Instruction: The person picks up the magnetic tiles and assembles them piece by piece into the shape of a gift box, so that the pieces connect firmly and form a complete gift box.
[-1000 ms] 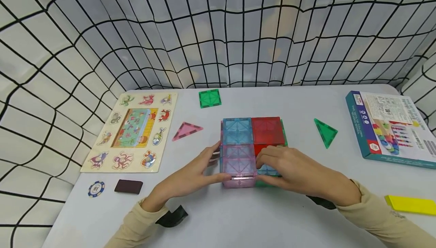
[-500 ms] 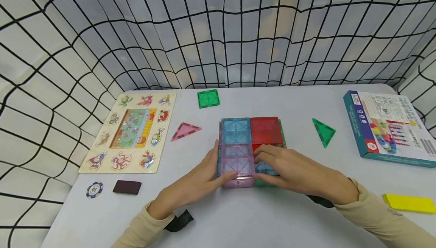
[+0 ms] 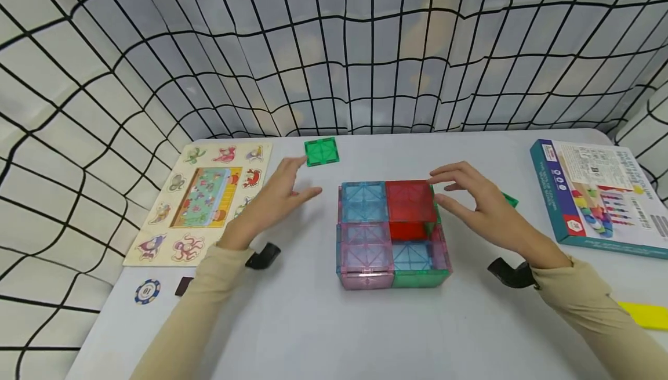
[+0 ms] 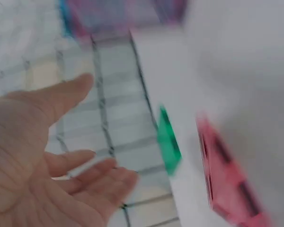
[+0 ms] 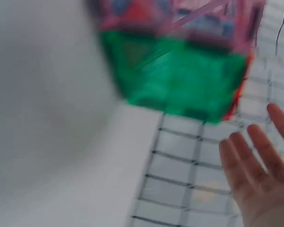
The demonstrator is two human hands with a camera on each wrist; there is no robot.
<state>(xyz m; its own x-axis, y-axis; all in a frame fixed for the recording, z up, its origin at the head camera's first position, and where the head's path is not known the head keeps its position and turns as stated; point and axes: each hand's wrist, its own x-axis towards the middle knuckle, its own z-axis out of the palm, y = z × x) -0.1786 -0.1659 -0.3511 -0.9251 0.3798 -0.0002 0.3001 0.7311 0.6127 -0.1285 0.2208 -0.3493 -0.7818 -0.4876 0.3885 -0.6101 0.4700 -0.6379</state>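
A low box of translucent magnetic tiles (image 3: 365, 246) sits mid-table. Its top carries a blue square (image 3: 363, 201), a red square (image 3: 411, 200) and a pink one; the front-right cell is uncovered, with blue showing inside. My left hand (image 3: 273, 203) is off to the left, fingers extended, index fingertip right by the corner of a green square tile (image 3: 322, 151). The pink triangle tile (image 4: 229, 177) is hidden behind that hand in the head view but shows in the left wrist view. My right hand (image 3: 482, 212) holds nothing, fingertips beside the box's back-right corner.
A green triangle tile (image 3: 510, 199) peeks out behind my right hand. A sea-animal puzzle board (image 3: 156, 241) lies left, with a poker chip (image 3: 148, 291) and a dark block (image 3: 184, 286) below. A boxed set (image 3: 600, 194) and a yellow block (image 3: 644, 315) lie right. Black netting (image 3: 373, 67) encloses the table.
Both hands have left the tile box. The left moved up and left toward the green square tile; the right drew back to the right, uncovering the front-right cell.
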